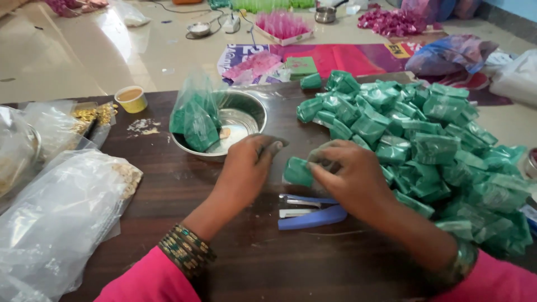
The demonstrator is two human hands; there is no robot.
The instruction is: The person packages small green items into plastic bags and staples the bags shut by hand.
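Big heap of green packets (pixel 425 128) takes up the right side of my dark table (pixel 184 179), steel bowl (pixel 240 120) with a bag of green powder (pixel 196 120) sits straight ahead, blue stapler (pixel 310 212) lies just under my hands. My right hand (pixel 349 176) has its fingers pinched shut on one small green packet (pixel 298 170). My left hand (pixel 249 165) is curled right beside it, fingertips dusty, gripping nothing that I can see.

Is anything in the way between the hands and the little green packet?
No. The right hand already pinches the green packet, and the left hand is right beside it with only bare table between. The blue stapler lies below the hands, off to the side.
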